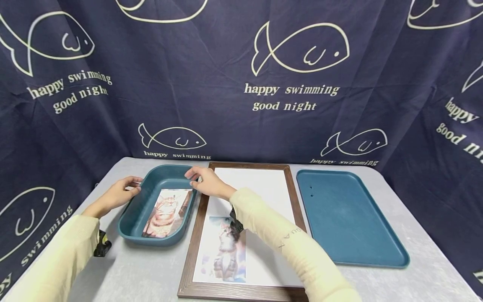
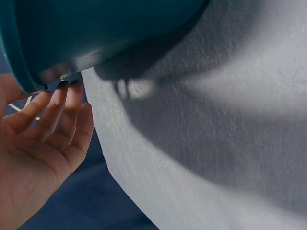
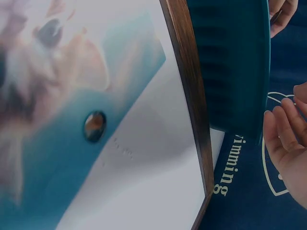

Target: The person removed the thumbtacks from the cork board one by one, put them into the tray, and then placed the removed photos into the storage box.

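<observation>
A deep teal bin (image 1: 130, 214) stands on the left of the table, with a cat picture card (image 1: 166, 212) lying inside. My left hand (image 1: 120, 193) is at its left rim; in the left wrist view the loosely bent fingers (image 2: 72, 108) come up to the rim from outside. My right hand (image 1: 209, 181) is over the right rim, fingers extended and spread, with nothing visible between them. Whether its fingertips touch the rim is hard to tell. Below the right forearm, another cat picture (image 1: 226, 260) lies on a wood-framed white board (image 1: 260, 193), a small round shiny stud (image 3: 95, 126) near its edge.
To the right of the board lies a shallow teal tray (image 1: 351, 222) with small dark objects (image 1: 311, 194) near its left edge. A dark blue curtain (image 1: 226, 113) printed with fish and lettering stands behind the grey table (image 1: 426, 268).
</observation>
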Demonstrator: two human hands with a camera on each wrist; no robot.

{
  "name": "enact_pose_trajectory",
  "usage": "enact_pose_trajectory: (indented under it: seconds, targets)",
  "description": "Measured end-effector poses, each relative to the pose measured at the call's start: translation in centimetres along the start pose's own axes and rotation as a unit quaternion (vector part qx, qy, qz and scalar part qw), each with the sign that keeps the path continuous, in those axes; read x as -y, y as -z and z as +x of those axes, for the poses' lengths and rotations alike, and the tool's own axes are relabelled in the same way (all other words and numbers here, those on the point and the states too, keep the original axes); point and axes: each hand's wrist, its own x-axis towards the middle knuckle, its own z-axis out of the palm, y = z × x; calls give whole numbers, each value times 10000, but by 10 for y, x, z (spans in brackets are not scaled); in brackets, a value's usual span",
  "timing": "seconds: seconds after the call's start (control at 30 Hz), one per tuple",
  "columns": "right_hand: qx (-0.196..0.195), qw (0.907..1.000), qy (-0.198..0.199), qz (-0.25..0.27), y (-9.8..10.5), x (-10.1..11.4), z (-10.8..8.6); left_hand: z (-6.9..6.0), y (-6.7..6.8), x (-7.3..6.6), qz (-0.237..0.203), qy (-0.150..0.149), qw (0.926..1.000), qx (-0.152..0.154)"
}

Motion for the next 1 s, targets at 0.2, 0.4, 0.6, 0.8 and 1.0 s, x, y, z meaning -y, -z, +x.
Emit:
enact_pose_trajectory:
  seconds: [0.2, 0.4, 0.6, 0.8, 1.0]
  targets:
    - [67, 9999, 121, -71, 8, -2, -8, 1, 2, -2, 47, -226, 9993, -280]
    - [65, 9996, 258, -3, 15, -9, -17, 1, 3, -8, 292, -448, 9970, -565]
    - [-91, 9988, 455, -123, 24, -17, -29, 1, 0, -15, 489, -802, 9913, -918]
    - [-66, 9996, 276, -55, 34, -24, -43, 0, -3, -25, 630, -1173, 9843, -1155]
    - [16, 9999, 124, -95, 42, -31, -55, -2, -10, -37, 803, -1695, 9732, -1333]
